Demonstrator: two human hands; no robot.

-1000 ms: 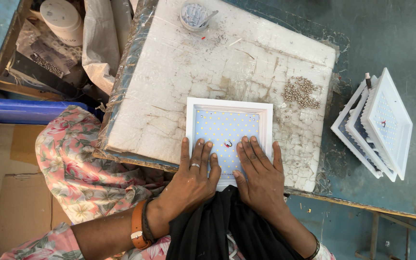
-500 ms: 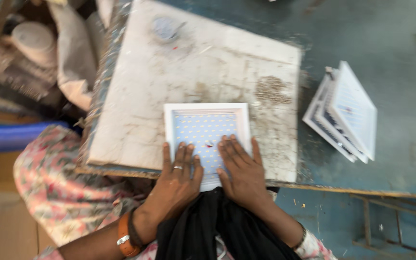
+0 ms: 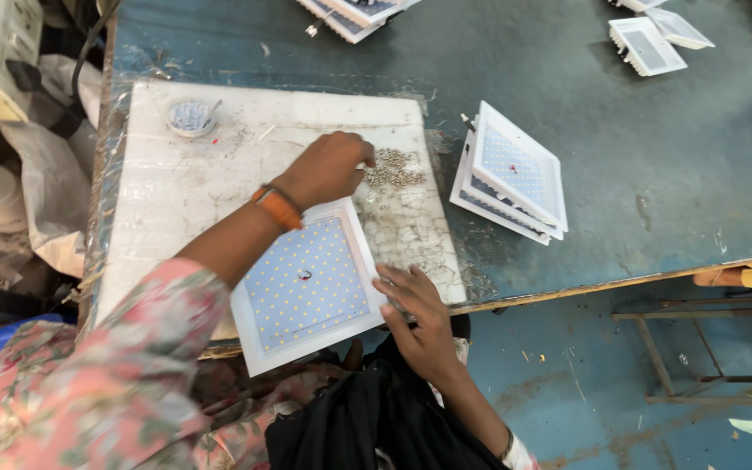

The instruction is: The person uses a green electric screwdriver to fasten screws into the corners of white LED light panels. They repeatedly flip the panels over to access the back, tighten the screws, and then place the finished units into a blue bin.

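The left hand (image 3: 328,170) reaches out over the white board (image 3: 176,200) to a little pile of screws (image 3: 393,167). Its fingers are bunched together right at the pile, as if pinching at the screws, but I cannot tell if they have one yet. The left arm stretches far forward, with an orange band (image 3: 278,207) on the wrist and a flowery sleeve (image 3: 97,383) behind it. The right hand (image 3: 419,318) lies flat and loose on the right edge of the square light panel (image 3: 306,283), holding nothing, just pressing it down. The panel sits at the near edge of the board, a bit tilted, with its dotted blue face up and a small dark part (image 3: 305,274) in its middle. To do this step well, I think it is best to pinch only one screw, with just the tips of the thumb and first finger, and to lift it gently so the pile does not scatter. The right hand should keep the panel from sliding, since it hangs a little over the edge. A stack of more panels (image 3: 515,174) leans on the blue tabletop (image 3: 654,174) just to the right of the board, and a small round dish (image 3: 189,116) sits at the far left corner.
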